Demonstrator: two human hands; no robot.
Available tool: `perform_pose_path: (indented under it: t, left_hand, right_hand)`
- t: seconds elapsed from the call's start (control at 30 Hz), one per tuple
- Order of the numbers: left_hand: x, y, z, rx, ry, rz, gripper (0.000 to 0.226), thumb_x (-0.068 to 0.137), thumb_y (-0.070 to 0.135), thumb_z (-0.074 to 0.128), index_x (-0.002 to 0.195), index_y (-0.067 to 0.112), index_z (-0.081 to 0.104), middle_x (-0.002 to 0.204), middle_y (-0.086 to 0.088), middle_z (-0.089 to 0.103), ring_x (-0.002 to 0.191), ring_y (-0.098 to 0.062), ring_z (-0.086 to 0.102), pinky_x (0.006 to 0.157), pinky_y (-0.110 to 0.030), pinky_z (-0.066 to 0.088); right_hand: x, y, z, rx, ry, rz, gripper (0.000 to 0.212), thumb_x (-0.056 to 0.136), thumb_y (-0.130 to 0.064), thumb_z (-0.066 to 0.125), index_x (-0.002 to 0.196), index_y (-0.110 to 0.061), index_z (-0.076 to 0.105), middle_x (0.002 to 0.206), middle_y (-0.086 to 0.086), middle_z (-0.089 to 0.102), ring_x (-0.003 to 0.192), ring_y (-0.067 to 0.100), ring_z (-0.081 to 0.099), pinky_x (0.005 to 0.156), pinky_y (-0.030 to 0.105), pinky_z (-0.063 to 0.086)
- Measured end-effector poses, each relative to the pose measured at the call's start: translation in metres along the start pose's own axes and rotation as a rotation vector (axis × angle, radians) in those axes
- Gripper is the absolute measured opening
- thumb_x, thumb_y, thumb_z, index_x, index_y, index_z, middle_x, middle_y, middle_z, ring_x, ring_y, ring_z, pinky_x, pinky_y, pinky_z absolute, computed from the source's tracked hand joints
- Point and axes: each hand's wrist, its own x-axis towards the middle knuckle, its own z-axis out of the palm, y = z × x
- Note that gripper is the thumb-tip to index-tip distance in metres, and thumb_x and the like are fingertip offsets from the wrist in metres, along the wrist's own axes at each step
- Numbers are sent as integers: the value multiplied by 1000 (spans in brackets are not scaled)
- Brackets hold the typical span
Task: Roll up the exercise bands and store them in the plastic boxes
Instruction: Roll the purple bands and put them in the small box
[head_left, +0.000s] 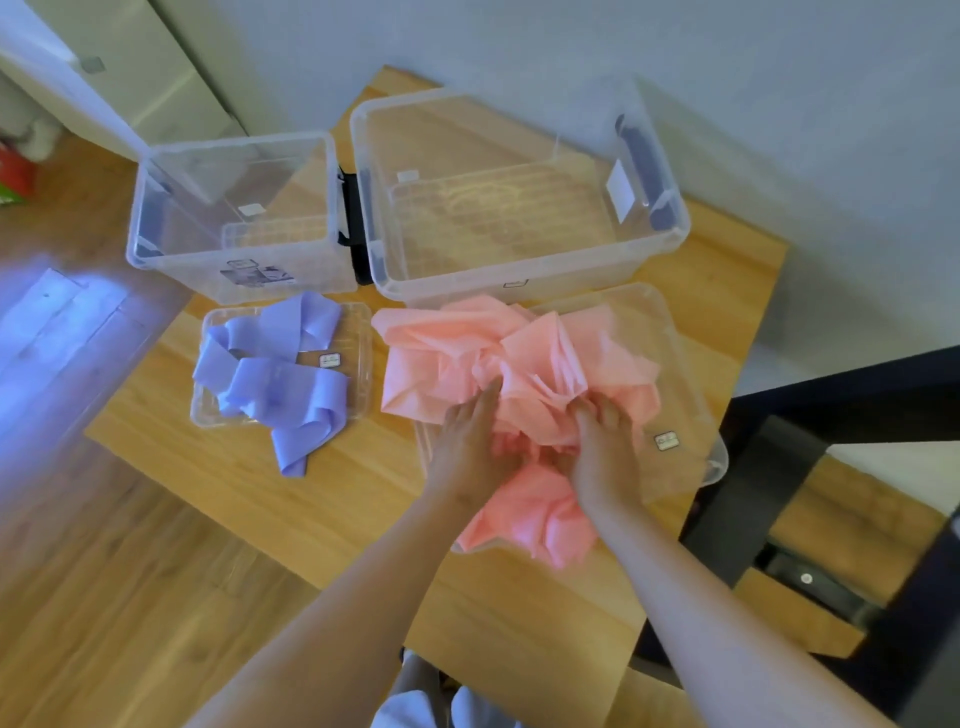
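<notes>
A crumpled pink exercise band (519, 358) lies in a heap on a large clear lid (691, 415) at the table's right. My left hand (467, 441) rests flat on the heap, fingers straight. Beside it, my right hand (605, 441) has its fingers curled into the pink folds. A purple band (280, 384) lies loosely folded over a small clear lid (358, 364) to the left, one end trailing onto the table. Behind them stand a small clear plastic box (156, 228) and a larger clear plastic box (670, 228), both open with nothing inside.
All of this sits on a wooden table (311, 488) against a grey wall. Wooden floor lies to the left. A black frame with a wooden shelf (779, 499) stands close to the table's right edge.
</notes>
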Motion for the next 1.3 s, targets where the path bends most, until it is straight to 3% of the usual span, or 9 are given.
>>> perform_pose_path:
  t: [0.1,0.2,0.27,0.37,0.5,0.7,0.87,1.07,1.3]
  left_hand:
    - [14,16,-6,-141,53,38,76,82,11,71,148,25,37,125,-6,60,114,-21,56,90,-30,46]
    - [20,46,-18,-356,171,106,39,92,7,61,120,33,55,95,-1,65,81,2,54,70,-13,43]
    - [22,59,-20,-430,234,132,45,91,4,62,123,34,53,86,-1,65,74,4,54,69,-13,42]
    - [23,49,-15,-372,158,132,71,83,10,72,139,39,39,104,5,66,91,5,59,78,-15,48]
    - [19,19,-7,-179,-48,28,97,78,18,81,154,21,21,144,-12,43,128,-29,46,105,-38,40]
    - [1,-1,-17,-242,-4,16,90,78,20,80,151,28,27,153,-4,31,139,-22,33,112,-40,34]
    - [-12,-21,-39,-255,139,24,79,77,17,81,145,16,40,148,-4,40,133,-13,38,95,-1,26]
    - [-27,-69,-86,-236,379,-63,56,84,14,75,134,14,50,128,-3,55,117,-14,47,104,-24,36]
    - [-26,-139,-136,-18,447,-275,74,85,26,74,146,10,37,156,-15,24,140,-31,25,112,-36,24]
  right_hand:
    - [8,-6,-22,90,114,-69,42,79,-2,62,120,-12,61,127,8,53,122,27,45,87,21,32]
    - [14,-21,-51,192,304,-127,40,80,3,57,119,-8,62,124,11,56,120,29,47,90,18,28]
    - [15,-29,-66,223,408,-152,45,82,0,58,126,-10,58,128,9,53,124,25,43,95,17,25]
    - [18,-26,-66,143,336,-149,54,82,-4,62,134,-12,50,139,11,41,132,25,32,103,18,21]
    - [19,-1,-44,-66,-2,-19,72,77,-38,75,138,-17,43,152,11,20,142,29,12,115,41,16]
    - [4,-17,-37,-93,157,-1,84,74,-65,63,143,-24,36,160,5,-1,146,25,-7,115,58,-2]
    - [-7,-66,-18,-28,273,-217,86,73,-58,69,143,-19,37,158,11,11,147,26,2,116,46,-7]
    - [-6,-121,34,-30,83,-438,77,70,-54,61,132,-10,51,154,15,28,144,32,19,117,51,12]
    - [8,-179,93,-114,-158,-524,89,73,-41,76,146,-12,34,155,16,21,145,33,15,117,44,13]
